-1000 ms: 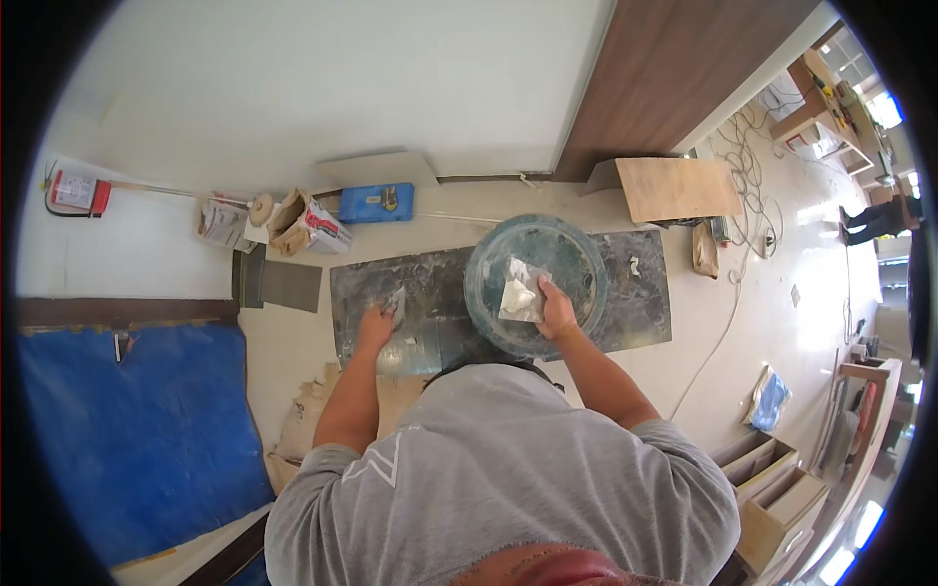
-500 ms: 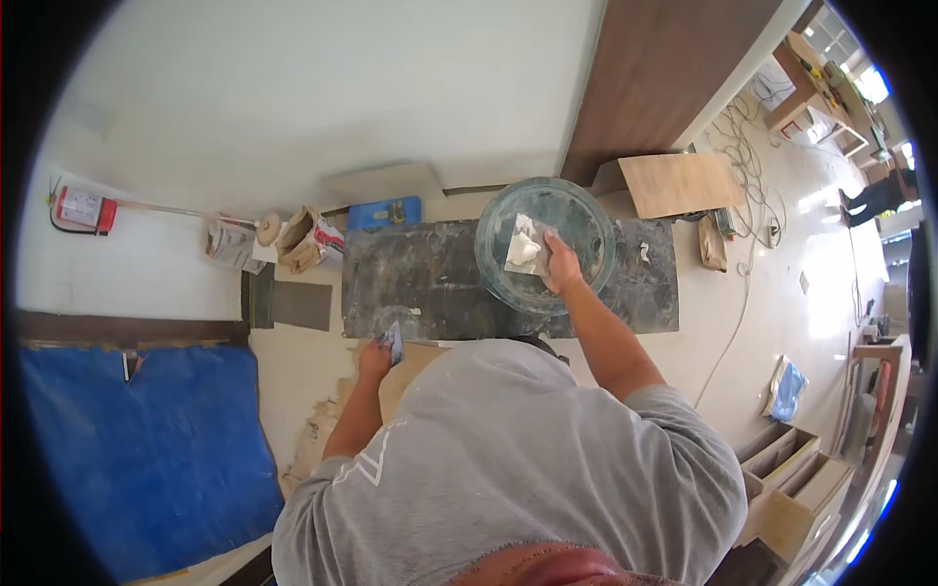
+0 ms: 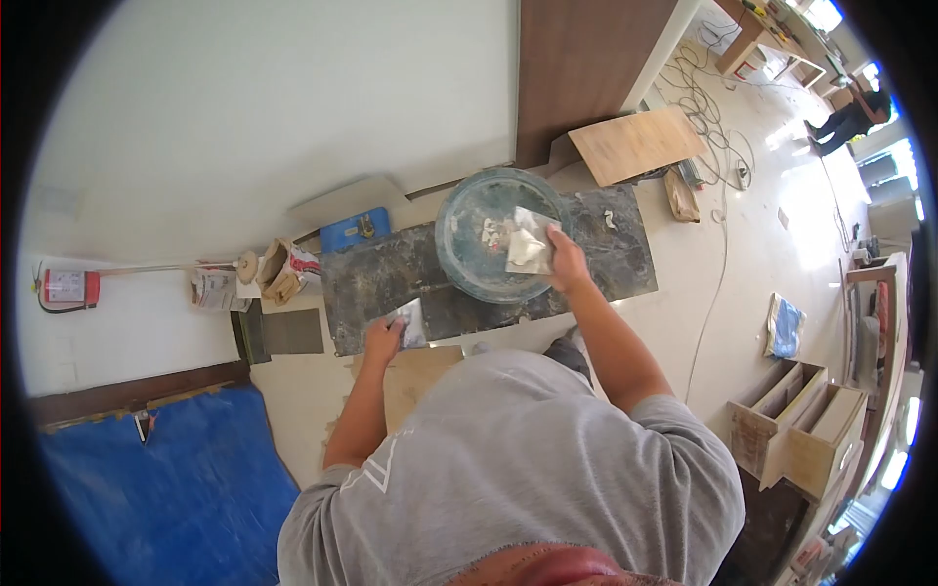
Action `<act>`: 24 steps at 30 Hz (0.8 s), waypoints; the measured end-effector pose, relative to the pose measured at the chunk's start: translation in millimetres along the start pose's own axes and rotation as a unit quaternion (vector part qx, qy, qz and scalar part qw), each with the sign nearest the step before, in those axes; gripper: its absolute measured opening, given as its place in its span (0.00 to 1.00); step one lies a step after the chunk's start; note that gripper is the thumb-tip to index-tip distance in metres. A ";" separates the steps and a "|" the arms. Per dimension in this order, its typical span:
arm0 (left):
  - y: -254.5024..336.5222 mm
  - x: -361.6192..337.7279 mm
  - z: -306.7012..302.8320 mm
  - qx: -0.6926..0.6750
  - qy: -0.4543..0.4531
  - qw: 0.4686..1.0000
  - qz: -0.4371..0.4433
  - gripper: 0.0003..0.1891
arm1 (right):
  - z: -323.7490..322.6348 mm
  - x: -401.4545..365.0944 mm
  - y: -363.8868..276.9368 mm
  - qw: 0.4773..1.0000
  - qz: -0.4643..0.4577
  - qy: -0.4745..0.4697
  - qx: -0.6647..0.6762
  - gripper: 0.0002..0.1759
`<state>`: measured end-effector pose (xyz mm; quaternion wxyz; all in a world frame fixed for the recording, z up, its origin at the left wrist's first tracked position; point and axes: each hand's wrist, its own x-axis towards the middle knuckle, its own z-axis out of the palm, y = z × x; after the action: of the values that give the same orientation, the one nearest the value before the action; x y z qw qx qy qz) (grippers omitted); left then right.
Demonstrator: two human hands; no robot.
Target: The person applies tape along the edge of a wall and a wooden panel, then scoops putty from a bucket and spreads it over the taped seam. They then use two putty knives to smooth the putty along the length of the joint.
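My right hand (image 3: 569,264) is closed on a flat, square metal scraper (image 3: 521,220) that carries a lump of white paste (image 3: 529,248). Scraper and paste are above a round greenish disc or shallow basin (image 3: 464,259), which has white smears and bits on its surface. Lower and to the left, my left hand (image 3: 382,342) grips a second flat metal scraper (image 3: 413,324) near the front edge of a dark, stained board (image 3: 381,278). The round piece rests on that board. How each scraper's handle end is formed is hidden by my fingers.
A blue case (image 3: 342,232) and paper bags (image 3: 288,269) lie by the wall. A plywood sheet (image 3: 635,146) and coiled cable (image 3: 699,107) are at the upper right, with another person (image 3: 845,122) beyond. Wooden drawers (image 3: 782,415) stand at the right; a blue sheet (image 3: 166,488) covers the left.
The view has turned and shifted. My right hand with its scraper has moved toward the right side of the round piece. My left scraper has turned to show its flat blade.
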<state>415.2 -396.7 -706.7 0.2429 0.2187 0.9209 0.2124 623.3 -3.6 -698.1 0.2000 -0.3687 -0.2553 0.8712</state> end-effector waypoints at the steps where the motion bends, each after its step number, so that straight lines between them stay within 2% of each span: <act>1: 30.6 -3.8 -3.3 -0.029 -0.021 0.999 -0.006 0.27 | -12.4 -10.6 -16.6 1.000 -0.011 0.008 0.008 0.22; 3: 76.4 -4.8 -8.4 -0.108 -0.086 0.990 -0.019 0.26 | -46.5 -24.1 -51.5 0.998 -0.038 0.042 -0.007 0.23; 5: 112.9 -5.3 -3.4 -0.208 -0.170 0.963 -0.031 0.25 | -100.8 -22.1 -83.0 0.986 -0.112 0.035 -0.118 0.23; 6: 136.6 -9.7 0.3 -0.263 -0.168 0.949 -0.043 0.22 | -114.5 -25.1 -105.6 0.998 -0.065 0.011 0.015 0.24; 7: 161.6 -16.7 5.2 -0.317 -0.164 0.932 -0.056 0.19 | -150.6 -15.0 -117.1 0.968 -0.165 0.030 -0.189 0.24; 8: 180.4 -18.1 13.1 -0.370 -0.158 0.913 -0.066 0.17 | -153.7 -23.5 -142.3 0.985 -0.124 0.026 -0.115 0.23; 9: 185.5 -14.0 30.6 -0.371 -0.140 0.916 -0.055 0.17 | -156.5 -34.4 -165.8 0.996 -0.078 0.025 -0.040 0.23; 11: 184.1 -1.8 75.3 -0.367 -0.106 0.924 -0.034 0.17 | -190.2 -34.0 -196.7 0.995 -0.083 0.005 -0.055 0.23; 12: 188.2 2.9 88.8 -0.283 -0.046 0.958 -0.028 0.19 | -201.5 -32.3 -210.6 0.994 -0.089 -0.007 -0.060 0.23; 15: 209.3 -2.8 95.5 -0.190 0.063 0.980 -0.011 0.24 | -219.7 -35.0 -245.7 0.995 -0.094 -0.001 -0.041 0.23; 18: 212.2 -6.8 105.1 -0.112 0.066 0.991 -0.032 0.26 | -256.7 -20.7 -262.8 0.994 -0.093 -0.020 -0.054 0.23; 21: 198.3 2.8 139.7 -0.237 0.119 0.961 -0.080 0.26 | -263.6 -14.5 -263.6 0.995 -0.083 -0.054 -0.026 0.22; 24: 213.7 11.6 126.3 -0.156 0.127 0.978 -0.053 0.28 | -264.5 -6.0 -251.4 0.993 -0.077 -0.082 -0.022 0.23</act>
<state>538.3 -180.8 -704.4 0.1661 0.0999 0.9101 0.3662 864.3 270.3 -704.0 0.2365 -0.2795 -0.3174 0.8747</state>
